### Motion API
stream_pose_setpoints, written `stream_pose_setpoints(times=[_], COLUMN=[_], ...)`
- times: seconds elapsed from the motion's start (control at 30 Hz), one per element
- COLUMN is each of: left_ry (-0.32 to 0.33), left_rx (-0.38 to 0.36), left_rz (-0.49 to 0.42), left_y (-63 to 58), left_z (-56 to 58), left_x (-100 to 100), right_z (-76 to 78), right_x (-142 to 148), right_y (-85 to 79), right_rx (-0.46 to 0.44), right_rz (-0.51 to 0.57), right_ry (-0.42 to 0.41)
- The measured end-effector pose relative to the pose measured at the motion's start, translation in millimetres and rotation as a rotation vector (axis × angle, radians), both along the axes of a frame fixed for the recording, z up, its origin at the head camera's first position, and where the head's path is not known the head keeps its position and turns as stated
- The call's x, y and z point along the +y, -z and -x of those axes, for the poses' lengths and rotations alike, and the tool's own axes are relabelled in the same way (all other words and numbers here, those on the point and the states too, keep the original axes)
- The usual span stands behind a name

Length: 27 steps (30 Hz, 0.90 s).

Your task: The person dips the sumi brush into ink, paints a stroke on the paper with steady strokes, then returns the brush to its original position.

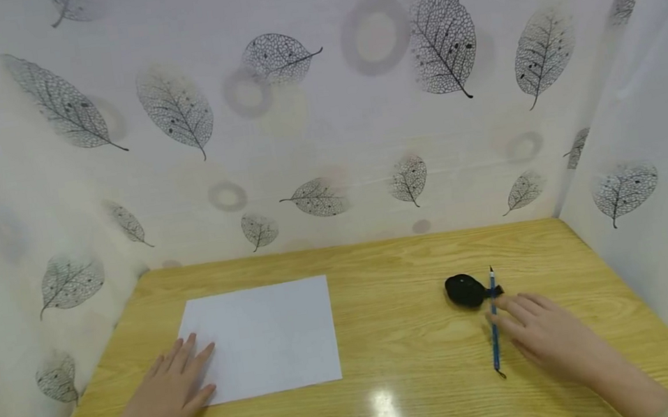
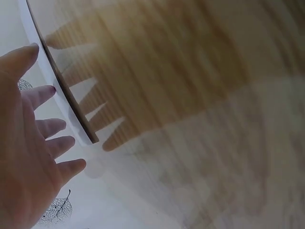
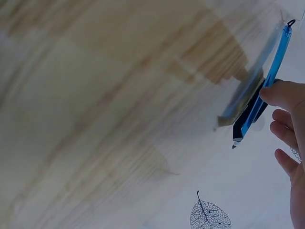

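A sheet of white paper (image 1: 268,337) lies flat at the left of the table. My left hand (image 1: 165,393) rests on its left edge, palm down, fingers straight and spread; the left wrist view shows the same hand (image 2: 33,143) with the fingers at the paper's edge (image 2: 71,117). On the right, a slim blue calligraphy brush (image 1: 495,349) points its dark tip away, a small cord loop at the near end. It crosses the short stem of a black rounded dish-like object (image 1: 464,290). My right hand (image 1: 547,332) pinches the brush around its middle, thumb (image 3: 281,94) against the shaft.
The yellow wood-grain table (image 1: 402,340) has a glossy surface with reflections. White sheeting (image 1: 335,124) printed with dark leaves stands along the back and both sides.
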<state>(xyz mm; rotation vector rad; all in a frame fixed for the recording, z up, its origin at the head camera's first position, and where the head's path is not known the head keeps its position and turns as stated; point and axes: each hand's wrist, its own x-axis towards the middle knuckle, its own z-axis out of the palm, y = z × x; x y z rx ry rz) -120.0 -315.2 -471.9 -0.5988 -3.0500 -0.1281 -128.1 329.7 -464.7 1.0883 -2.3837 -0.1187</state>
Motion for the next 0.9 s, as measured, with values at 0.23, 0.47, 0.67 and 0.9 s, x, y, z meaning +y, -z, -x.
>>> stream_pose_setpoints(times=[0.23,0.47,0.67,0.9], left_ry=[-0.006,0.024,0.032,0.045], left_rx=[-0.075,-0.05,-0.045,-0.03], left_rz=[-0.005,-0.007,-0.01,0.005], left_y=[-0.4,3.9,6.9,8.3], left_z=[0.4,1.8,3.1,5.8], left_x=[-1,2,10,29], right_z=[-0.2,1.1,3.5,8.1], right_x=[0,-1,-7,-12], right_y=[3.7,4.5,1.0,0.6], right_rx=[0.035,0.038,0.015,0.055], right_rz=[-0.056,-0.086,-0.108,-0.151], right_ry=[-0.028,-0.044,-0.085,-0.122])
